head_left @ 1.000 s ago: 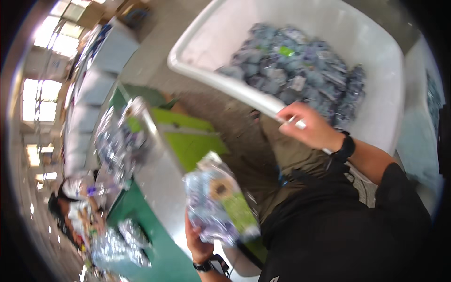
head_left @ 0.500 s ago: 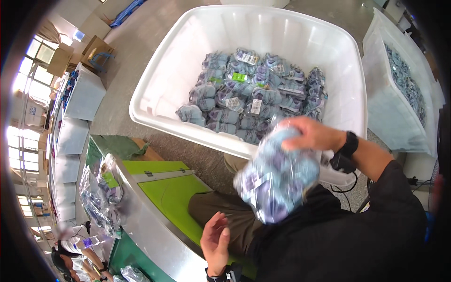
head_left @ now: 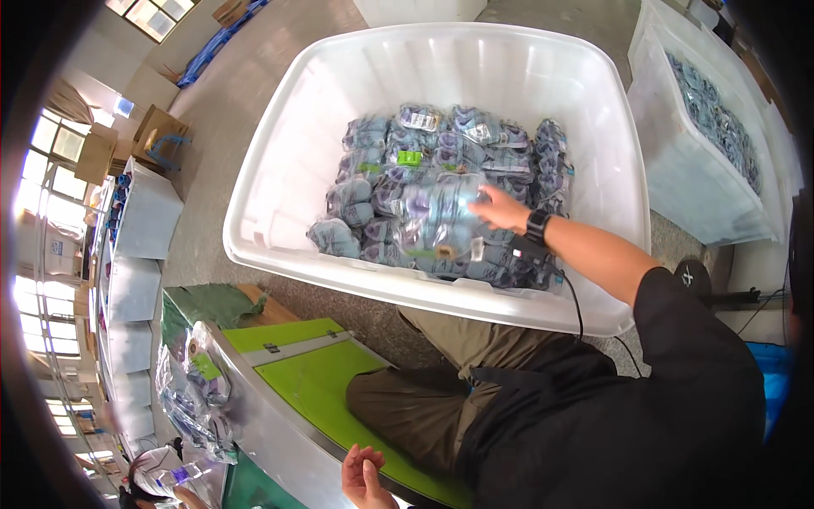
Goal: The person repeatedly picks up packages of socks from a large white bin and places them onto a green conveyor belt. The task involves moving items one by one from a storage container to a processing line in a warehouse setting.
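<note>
Inside a big white plastic bin (head_left: 271, 161), rows of light blue and purple shoes (head_left: 365, 161) lie packed in clear plastic bags. My right hand (head_left: 502, 210), with a dark band on its wrist, reaches over the bin and is closed on the edge of a clear bag of shoes (head_left: 437, 216). That bag is smeared by motion, low over the others in the front middle. Down by the green panel's near end, my left hand (head_left: 365, 479) holds nothing; its fingers are loosely curled and apart from the thumb.
Left of my legs stands a workbench with a metal edge (head_left: 280, 407) and lime-green panel (head_left: 322, 365). More bagged shoes (head_left: 199, 390) lie on it. Another white bin (head_left: 704, 161) of shoes stands at the right. A co-worker's arm (head_left: 188, 496) shows at lower left.
My right hand has carried the bag of shoes from above my lap forward and left into the bin. My left hand has dropped lower and slightly left. The view has shifted a little.
</note>
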{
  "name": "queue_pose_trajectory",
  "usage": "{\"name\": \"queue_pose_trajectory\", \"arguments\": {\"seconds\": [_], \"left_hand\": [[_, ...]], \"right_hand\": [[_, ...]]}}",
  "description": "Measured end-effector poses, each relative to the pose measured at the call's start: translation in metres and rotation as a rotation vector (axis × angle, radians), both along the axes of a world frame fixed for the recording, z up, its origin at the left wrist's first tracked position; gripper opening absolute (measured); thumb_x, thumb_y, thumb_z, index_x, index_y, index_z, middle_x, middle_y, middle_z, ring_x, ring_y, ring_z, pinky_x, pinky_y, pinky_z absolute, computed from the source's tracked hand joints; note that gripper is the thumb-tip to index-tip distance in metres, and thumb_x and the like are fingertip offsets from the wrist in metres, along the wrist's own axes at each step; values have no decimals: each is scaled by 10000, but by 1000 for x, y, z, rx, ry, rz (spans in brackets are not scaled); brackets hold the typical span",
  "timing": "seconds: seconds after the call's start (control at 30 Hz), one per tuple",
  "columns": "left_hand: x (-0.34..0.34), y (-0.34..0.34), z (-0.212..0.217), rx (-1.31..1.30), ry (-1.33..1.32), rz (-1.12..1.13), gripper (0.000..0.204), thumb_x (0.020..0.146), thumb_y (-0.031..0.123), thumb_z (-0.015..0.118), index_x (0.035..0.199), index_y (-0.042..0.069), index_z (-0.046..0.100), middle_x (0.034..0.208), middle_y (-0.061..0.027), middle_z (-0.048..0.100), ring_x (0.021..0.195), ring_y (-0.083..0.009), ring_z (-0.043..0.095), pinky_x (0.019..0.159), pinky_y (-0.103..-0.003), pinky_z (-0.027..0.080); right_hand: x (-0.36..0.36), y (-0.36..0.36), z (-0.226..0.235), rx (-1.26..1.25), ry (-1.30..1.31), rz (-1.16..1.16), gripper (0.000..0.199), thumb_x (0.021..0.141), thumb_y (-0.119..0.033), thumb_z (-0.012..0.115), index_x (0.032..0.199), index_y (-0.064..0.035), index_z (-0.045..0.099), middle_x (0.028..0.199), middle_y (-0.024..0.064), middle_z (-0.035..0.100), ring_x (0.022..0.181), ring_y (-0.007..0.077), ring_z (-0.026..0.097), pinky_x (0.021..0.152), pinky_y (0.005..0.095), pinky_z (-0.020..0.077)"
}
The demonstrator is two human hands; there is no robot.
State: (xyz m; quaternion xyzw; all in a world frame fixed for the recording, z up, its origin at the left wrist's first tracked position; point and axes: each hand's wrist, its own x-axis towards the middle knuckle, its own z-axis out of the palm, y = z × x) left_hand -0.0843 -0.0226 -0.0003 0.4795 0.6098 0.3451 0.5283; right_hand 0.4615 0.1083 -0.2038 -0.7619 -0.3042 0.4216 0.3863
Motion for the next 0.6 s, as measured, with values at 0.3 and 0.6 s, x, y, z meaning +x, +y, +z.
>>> {"name": "queue_pose_trajectory", "arguments": {"seconds": [0.3,0.6], "left_hand": [[-39,-14,5,48,-9,108,308,1077,135,618,1345,-17,622,1193,-126,712,1041,-221,694,884,-368,592],[-82,3,2,119,191,382,404,995,109,699,1342,-76,608,1173,-124,699,1008,-198,674,877,-332,554]], "right_hand": [[-10,-39,-11,-247,286,295,418,1024,-395,665,1247,-43,685,1097,58,705,935,173,714,709,317,587],[-79,-79,104,295,-47,831,683,997,-493,688,1444,4,544,1354,205,586,1282,325,560,1079,422,451]]}}
